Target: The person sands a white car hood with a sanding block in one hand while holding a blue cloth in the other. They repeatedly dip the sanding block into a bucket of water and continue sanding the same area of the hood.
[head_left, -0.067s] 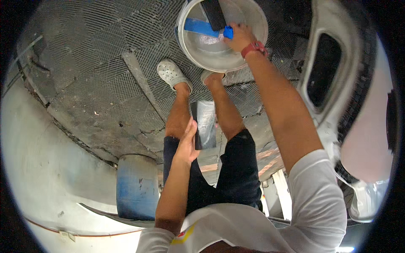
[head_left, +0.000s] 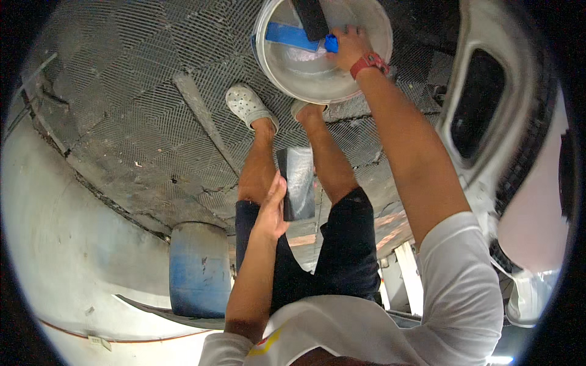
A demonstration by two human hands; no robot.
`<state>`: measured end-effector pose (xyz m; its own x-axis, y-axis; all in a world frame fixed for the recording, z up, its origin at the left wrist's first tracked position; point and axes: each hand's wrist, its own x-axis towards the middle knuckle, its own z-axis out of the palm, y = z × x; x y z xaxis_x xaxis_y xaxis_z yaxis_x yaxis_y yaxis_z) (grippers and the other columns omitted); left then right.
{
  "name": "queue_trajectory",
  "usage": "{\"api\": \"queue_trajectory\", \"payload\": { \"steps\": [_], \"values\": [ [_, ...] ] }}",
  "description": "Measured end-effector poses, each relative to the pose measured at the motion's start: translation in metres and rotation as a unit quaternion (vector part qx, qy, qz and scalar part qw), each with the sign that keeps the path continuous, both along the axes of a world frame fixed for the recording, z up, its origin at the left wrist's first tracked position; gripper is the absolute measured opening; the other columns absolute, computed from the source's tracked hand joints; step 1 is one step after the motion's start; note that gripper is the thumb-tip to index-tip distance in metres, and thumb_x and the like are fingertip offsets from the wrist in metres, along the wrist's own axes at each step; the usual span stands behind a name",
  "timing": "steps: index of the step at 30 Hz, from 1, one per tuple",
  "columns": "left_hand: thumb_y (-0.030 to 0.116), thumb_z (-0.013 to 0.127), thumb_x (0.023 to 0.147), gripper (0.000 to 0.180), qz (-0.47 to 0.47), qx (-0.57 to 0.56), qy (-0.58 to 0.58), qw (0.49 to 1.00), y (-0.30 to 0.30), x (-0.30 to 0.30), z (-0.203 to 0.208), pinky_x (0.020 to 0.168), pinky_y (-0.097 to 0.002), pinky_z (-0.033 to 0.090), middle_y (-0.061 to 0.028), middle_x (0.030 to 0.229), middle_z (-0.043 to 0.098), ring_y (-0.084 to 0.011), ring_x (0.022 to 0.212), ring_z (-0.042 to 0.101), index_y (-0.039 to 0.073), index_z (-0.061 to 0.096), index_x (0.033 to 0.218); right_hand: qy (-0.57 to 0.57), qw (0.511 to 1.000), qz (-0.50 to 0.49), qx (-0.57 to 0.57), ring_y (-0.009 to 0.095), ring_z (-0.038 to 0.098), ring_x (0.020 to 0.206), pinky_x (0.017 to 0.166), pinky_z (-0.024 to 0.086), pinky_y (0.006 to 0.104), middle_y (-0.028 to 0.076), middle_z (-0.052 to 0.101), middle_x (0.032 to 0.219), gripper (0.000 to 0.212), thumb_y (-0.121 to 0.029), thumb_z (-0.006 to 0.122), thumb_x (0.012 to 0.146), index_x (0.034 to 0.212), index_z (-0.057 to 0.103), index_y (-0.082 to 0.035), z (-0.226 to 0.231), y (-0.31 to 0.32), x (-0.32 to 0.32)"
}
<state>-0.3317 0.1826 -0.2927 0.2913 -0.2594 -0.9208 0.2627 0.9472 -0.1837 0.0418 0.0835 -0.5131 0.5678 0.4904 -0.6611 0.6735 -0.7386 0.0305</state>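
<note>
My right hand [head_left: 349, 47], with a red watch on the wrist, reaches into a round metal basin [head_left: 274, 70] on the floor. It grips the blue handle of a brush [head_left: 292, 35] lying across the basin. A dark flat block [head_left: 311, 18] leans in the basin just above the hand. My left hand [head_left: 273, 210] holds a dark grey rectangular sanding block [head_left: 299, 183] between my legs, at knee height. My feet in pale clogs [head_left: 247, 105] stand beside the basin.
The floor is dark ribbed matting with a cracked concrete edge. A blue drum [head_left: 199, 271] stands at the lower left beside a pale curved body panel [head_left: 55, 244]. A white car wheel and arch [head_left: 488, 116] fill the right side.
</note>
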Motion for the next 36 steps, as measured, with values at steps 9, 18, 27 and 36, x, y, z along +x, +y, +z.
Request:
{"api": "queue_trajectory", "payload": {
  "steps": [9,18,27,36],
  "values": [
    [0.051,0.058,0.115,0.075,-0.065,0.016,-0.075,0.995,0.011,0.022,-0.004,0.105,-0.0499,0.063,-0.0196,0.159,0.062,-0.0335,0.13,0.073,0.011,0.032,0.174,0.24,0.95,-0.15,-0.135,0.041,0.066,0.139,0.118,0.053,0.0513,0.026,0.067,0.152,0.076,-0.045,0.08,0.091,0.156,0.066,-0.006,-0.166,-0.002,-0.049],
    [0.055,0.063,0.113,0.072,-0.071,0.015,-0.049,0.996,0.005,0.004,-0.006,0.113,-0.0562,0.056,-0.0098,0.156,0.066,-0.0307,0.137,0.068,0.017,0.041,0.17,0.432,0.488,-0.669,0.357,0.027,0.077,0.119,0.105,0.062,0.0462,0.016,0.076,0.137,0.065,-0.037,0.084,0.096,0.149,0.066,-0.002,0.031,0.029,-0.072],
    [0.038,0.077,0.108,0.085,-0.073,0.256,-0.092,0.96,0.075,0.136,0.024,0.121,-0.0421,0.048,-0.0086,0.165,0.055,-0.0252,0.151,0.054,0.014,0.031,0.176,0.47,0.238,-0.661,0.534,0.032,0.079,0.11,0.102,0.066,0.0526,0.013,0.077,0.127,0.052,-0.018,0.088,0.097,0.142,0.065,-0.004,0.344,0.081,-0.067],
    [0.03,0.089,0.099,0.079,-0.013,0.293,-0.27,0.917,0.043,0.308,0.22,0.096,-0.0407,0.061,-0.0149,0.141,0.067,-0.0274,0.115,0.071,0.015,0.05,0.165,0.349,0.403,-0.548,0.645,0.023,0.076,0.118,0.104,0.063,0.0421,0.012,0.079,0.129,0.047,-0.008,0.085,0.096,0.14,0.069,-0.006,0.591,0.027,-0.031]
  ]
}}
